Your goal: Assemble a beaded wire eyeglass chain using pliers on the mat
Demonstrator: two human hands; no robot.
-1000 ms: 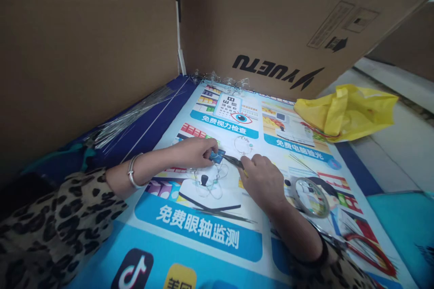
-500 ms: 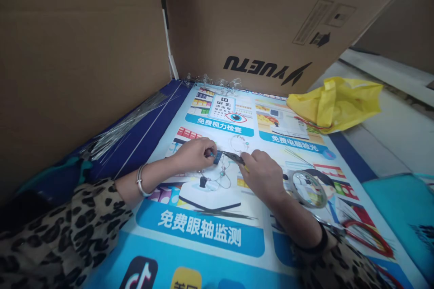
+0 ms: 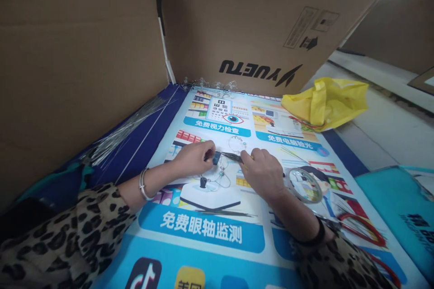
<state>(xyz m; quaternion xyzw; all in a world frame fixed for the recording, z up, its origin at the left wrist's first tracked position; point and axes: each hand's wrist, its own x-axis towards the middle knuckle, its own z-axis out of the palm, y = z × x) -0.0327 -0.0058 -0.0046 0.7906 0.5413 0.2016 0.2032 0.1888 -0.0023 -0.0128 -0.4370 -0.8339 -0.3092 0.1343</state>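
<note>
Gripping slim, dark-tipped pliers with yellow on the handles (image 3: 232,156) in our right hand (image 3: 262,174), we keep our left hand (image 3: 195,158) closed in a pinch on a thin, looped wire piece with pale-green beads (image 3: 222,174). Its loops sit just nearside of the pliers. Just beyond the pliers lies a beaded wire ring (image 3: 243,146); rightward, a round, clear-centred roll (image 3: 318,195).
</note>
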